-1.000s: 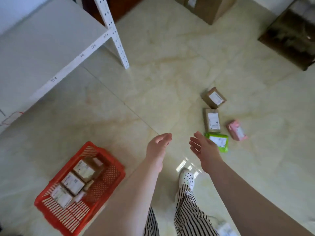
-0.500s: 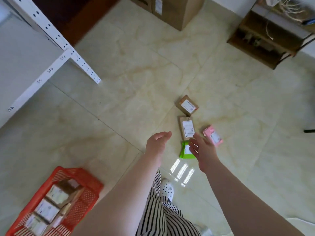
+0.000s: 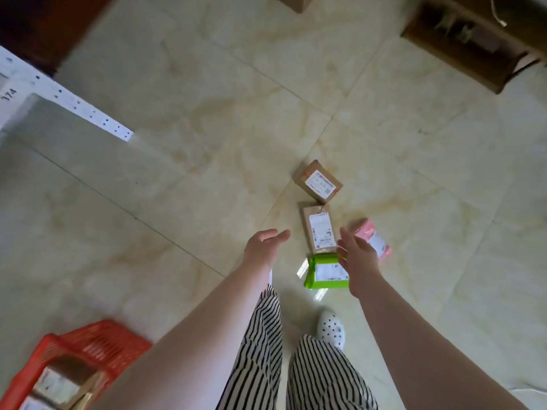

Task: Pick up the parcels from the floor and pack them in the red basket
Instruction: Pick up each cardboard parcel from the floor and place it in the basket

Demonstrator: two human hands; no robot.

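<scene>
Both hands are empty, with the fingers apart and relaxed. The right hand (image 3: 359,257) has come forward since a second ago and now hangs over the green parcel (image 3: 325,272), covering its right edge; the left hand (image 3: 263,247) reaches beside it. The view has moved toward the 4 parcels, so I judge the next pick is about to begin. The green parcel looks like a soft glossy plastic bag, and the pink parcel (image 3: 374,239) as well. The 2 brown parcels, one near (image 3: 319,227) and one farther (image 3: 318,181), are stiff cardboard boxes with white labels. The red basket (image 3: 97,344), a plastic lattice already holding some boxes, is well apart at the lower left.
</scene>
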